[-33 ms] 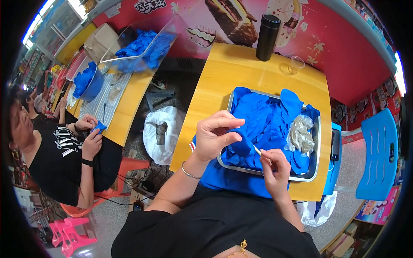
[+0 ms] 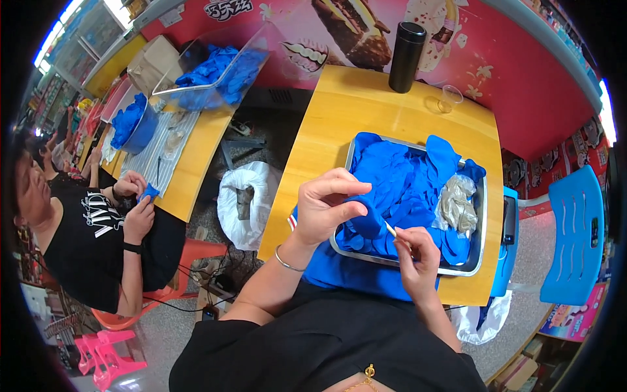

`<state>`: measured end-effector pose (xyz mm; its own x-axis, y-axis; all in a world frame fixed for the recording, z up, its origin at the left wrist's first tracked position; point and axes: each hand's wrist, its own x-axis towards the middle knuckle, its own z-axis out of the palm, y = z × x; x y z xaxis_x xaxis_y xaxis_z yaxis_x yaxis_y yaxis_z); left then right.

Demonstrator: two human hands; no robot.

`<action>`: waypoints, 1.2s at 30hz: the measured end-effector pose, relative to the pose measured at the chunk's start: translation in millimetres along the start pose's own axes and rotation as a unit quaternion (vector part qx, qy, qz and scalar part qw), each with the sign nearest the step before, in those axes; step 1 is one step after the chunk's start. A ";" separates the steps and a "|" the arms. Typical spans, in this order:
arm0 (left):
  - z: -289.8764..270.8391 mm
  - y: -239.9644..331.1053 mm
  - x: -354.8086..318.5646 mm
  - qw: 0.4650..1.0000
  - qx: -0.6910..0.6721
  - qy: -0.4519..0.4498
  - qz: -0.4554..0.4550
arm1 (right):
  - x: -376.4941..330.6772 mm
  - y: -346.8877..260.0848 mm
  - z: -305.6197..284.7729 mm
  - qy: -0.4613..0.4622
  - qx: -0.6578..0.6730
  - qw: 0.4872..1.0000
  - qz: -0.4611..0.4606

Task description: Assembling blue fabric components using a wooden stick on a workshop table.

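Note:
My left hand [image 2: 331, 204] pinches a small blue fabric piece [image 2: 369, 221] between thumb and fingers, above the near left part of a metal tray [image 2: 481, 258]. A thin pale stick [image 2: 391, 230] is gripped in the fingertips of my right hand [image 2: 418, 258], its visible end against or just beside the fabric; the exact contact is hidden. Many loose blue fabric pieces [image 2: 392, 170] fill the tray under both hands. On them at the right lies a clear plastic bag [image 2: 457, 206] with greyish-beige contents I cannot make out.
A black bottle [image 2: 407, 57] and a clear cup [image 2: 450, 98] stand at the table's far side. To the left, a co-worker [image 2: 85, 235] handles a blue piece beside a bin [image 2: 212, 72] of blue pieces. A white sack [image 2: 245, 206] stands between the tables; a blue chair [image 2: 573, 235] is right.

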<state>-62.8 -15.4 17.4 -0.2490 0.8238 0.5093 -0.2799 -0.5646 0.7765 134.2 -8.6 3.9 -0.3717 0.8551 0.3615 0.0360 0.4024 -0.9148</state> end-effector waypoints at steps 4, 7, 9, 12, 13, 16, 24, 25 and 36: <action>-0.9 0.8 -1.5 1.000 -0.014 0.000 -0.010 | -6.3 2.2 0.9 -0.023 0.014 0.999 0.020; 0.4 -1.3 1.5 0.998 -0.058 -0.008 0.009 | -8.3 -1.7 1.4 -0.055 0.061 0.993 0.080; -1.4 -5.0 2.9 0.993 -0.112 -0.032 -0.010 | -7.4 -2.3 2.9 -0.047 0.119 0.986 0.107; 2.5 -2.8 4.7 0.986 -0.154 -0.024 -0.052 | -4.0 0.3 2.6 -0.037 0.126 0.986 0.105; 1.3 -1.3 5.9 0.987 -0.151 -0.022 -0.051 | -2.3 1.9 2.9 -0.040 0.128 0.985 0.104; -4.9 7.7 5.6 0.993 -0.089 -0.012 -0.081 | 0.4 4.5 4.0 -0.042 0.076 0.995 0.056; -11.1 26.9 12.8 0.982 0.131 -0.121 -0.069 | -10.4 6.7 -2.9 0.031 -0.041 0.998 0.026; -12.1 31.5 10.1 0.983 0.141 -0.106 -0.057 | -9.7 8.8 -0.3 0.026 -0.025 0.999 0.024; -5.4 16.3 6.2 0.993 0.011 -0.068 -0.092 | -7.9 14.3 -3.6 -0.027 0.083 0.988 0.131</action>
<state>-73.9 -19.8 31.2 -0.0669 0.9127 0.4032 -0.2890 -0.4045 0.8677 141.0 -8.5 -11.4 -0.4194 0.9020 0.1027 -0.0141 0.1067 -0.9942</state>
